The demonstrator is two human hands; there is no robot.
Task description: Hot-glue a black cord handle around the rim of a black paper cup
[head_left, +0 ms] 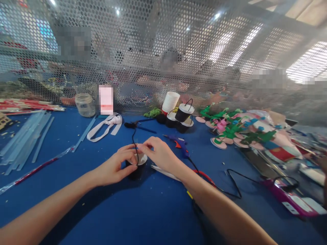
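A small black cup (135, 173) with a white inside stands on the blue table in front of me. My left hand (116, 165) wraps round the cup's left side, its fingers at the rim. My right hand (158, 151) is pinched at the rim's far side, on or beside a thin black cord (133, 136). This cord runs from the cup up to a dark bundle (130, 125) behind it. A blue glue gun (182, 147) lies to the right of the cup, and scissors (165, 172) lie partly under my right forearm.
Glue sticks (25, 139), a glass jar (85, 105) and white ribbon (104, 127) are at the left. Stacked white cups (170, 101) and finished black cups (184, 112) stand at the back. Green felt pieces (232, 131) and a purple power strip (291, 199) lie right.
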